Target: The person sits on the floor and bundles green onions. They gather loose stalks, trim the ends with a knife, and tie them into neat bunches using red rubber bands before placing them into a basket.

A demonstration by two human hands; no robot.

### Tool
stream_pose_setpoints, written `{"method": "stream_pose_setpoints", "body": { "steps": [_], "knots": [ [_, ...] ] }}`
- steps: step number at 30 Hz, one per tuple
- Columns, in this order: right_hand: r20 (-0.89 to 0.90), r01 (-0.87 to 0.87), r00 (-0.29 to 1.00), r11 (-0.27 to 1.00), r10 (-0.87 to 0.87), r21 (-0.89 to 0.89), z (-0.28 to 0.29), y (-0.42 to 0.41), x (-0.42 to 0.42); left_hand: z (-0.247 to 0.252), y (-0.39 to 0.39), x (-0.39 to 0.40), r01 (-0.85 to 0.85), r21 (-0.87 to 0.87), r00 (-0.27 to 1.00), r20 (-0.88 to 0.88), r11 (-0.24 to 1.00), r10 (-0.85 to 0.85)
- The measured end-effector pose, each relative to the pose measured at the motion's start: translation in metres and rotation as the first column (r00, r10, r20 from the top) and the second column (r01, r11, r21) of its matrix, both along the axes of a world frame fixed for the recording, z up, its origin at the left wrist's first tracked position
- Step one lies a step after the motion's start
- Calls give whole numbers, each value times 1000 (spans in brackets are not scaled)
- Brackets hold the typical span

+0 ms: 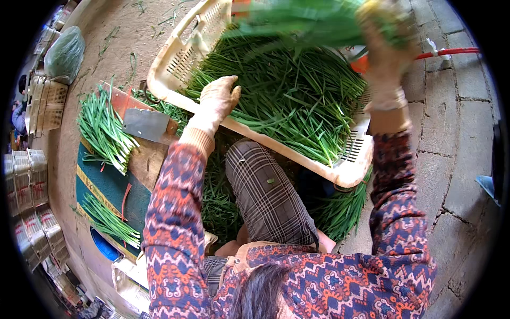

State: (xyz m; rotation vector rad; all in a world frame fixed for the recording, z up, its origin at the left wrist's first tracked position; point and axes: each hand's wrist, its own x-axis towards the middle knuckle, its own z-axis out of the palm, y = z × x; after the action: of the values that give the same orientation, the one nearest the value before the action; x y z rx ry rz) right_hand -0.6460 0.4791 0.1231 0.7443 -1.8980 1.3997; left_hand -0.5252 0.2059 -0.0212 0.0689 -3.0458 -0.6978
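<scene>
My gloved left hand (pixel 220 97) hangs over the near-left rim of a cream plastic crate (pixel 255 137), its thumb apart from the fingers and nothing visible in it. Long garlic chives (pixel 287 87) lie spread in the crate. At the upper right my gloved right hand (pixel 384 52) grips a bunch of chives (pixel 303 24) by its end. Both this hand and the bunch are blurred. The leaves stretch leftward over the crate's far side. A cleaver (pixel 146 123) with a wide blade lies left of my left forearm, on a wooden board (pixel 149 159).
A larger chive bundle (pixel 105 127) and a smaller one (pixel 109 219) lie at the left, near red ties (pixel 126 199). More chives (pixel 346 211) are under the crate's right corner. Stacked crates (pixel 34 191) and a filled plastic bag (pixel 65 54) stand far left. Paving blocks (pixel 442 119) cover the right side.
</scene>
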Motion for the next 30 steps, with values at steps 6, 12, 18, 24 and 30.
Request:
{"method": "stream_pose_setpoints", "body": {
  "steps": [6,12,18,24,30],
  "knots": [
    [381,-45,920,941,-92,336,-215,35,42,57,12,103,-122,695,992,68,709,104],
    [208,-59,978,988,28,142,-86,-20,78,77,52,173,-270,950,963,264,157,57],
    [-149,-309,927,926,345,219,2,-81,205,75,80,191,-228,704,964,64,-673,-260],
    [-207,-646,626,649,751,401,-37,-129,320,75,24,274,145,554,987,-25,-820,158],
    [47,-796,235,165,971,583,-54,-176,363,58,-6,348,22,272,983,168,-962,69]
  ]
}}
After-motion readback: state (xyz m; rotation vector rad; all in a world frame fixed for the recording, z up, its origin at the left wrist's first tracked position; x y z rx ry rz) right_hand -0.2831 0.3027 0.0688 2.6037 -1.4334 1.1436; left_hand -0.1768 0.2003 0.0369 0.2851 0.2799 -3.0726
